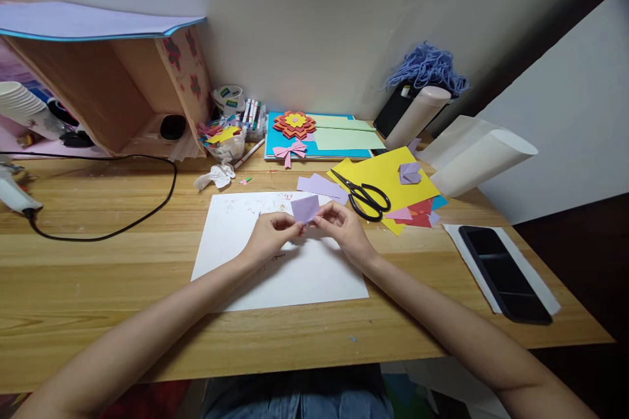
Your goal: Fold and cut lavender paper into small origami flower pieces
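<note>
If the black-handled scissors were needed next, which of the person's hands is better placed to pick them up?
Probably the right hand: it is nearer the scissors, whose handles lie just beyond it. The left hand is farther; both hold the purple paper.

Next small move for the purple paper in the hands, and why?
Probably fold the purple paper over and crease it: the left hand and right hand both pinch it near its lower edge, and a folded purple piece lies on the yellow sheet.
</note>
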`<action>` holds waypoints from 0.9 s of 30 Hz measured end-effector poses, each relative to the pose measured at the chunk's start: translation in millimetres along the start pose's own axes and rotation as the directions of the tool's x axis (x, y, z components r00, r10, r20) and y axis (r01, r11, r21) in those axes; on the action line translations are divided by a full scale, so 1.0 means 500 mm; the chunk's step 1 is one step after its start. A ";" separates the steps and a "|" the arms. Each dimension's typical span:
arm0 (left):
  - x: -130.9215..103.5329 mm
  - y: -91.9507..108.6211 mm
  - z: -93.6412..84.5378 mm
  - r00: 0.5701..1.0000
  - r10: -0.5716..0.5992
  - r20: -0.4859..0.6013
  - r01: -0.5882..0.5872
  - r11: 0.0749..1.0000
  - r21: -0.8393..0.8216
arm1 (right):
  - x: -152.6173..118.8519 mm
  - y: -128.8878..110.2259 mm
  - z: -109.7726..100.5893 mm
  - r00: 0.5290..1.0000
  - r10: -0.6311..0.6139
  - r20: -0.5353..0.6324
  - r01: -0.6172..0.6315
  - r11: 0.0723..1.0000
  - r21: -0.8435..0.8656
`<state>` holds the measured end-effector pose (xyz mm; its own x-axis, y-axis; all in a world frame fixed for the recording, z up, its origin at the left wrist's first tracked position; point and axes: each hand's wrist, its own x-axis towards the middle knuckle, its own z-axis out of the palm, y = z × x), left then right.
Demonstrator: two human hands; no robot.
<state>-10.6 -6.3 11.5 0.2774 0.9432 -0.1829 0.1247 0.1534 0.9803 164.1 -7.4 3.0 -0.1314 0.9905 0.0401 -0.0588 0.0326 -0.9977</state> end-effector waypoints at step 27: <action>-0.003 -0.001 0.007 0.999 -0.009 -0.037 0.011 0.999 0.042 | -0.003 -0.006 0.002 0.991 0.135 0.008 -0.133 0.987 -0.092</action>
<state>-7.7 -8.6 11.1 0.2408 0.9520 -0.1888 0.1678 0.1507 0.9742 163.6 -9.1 6.2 -0.1458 0.9848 -0.0942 0.0504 -0.0877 -0.9949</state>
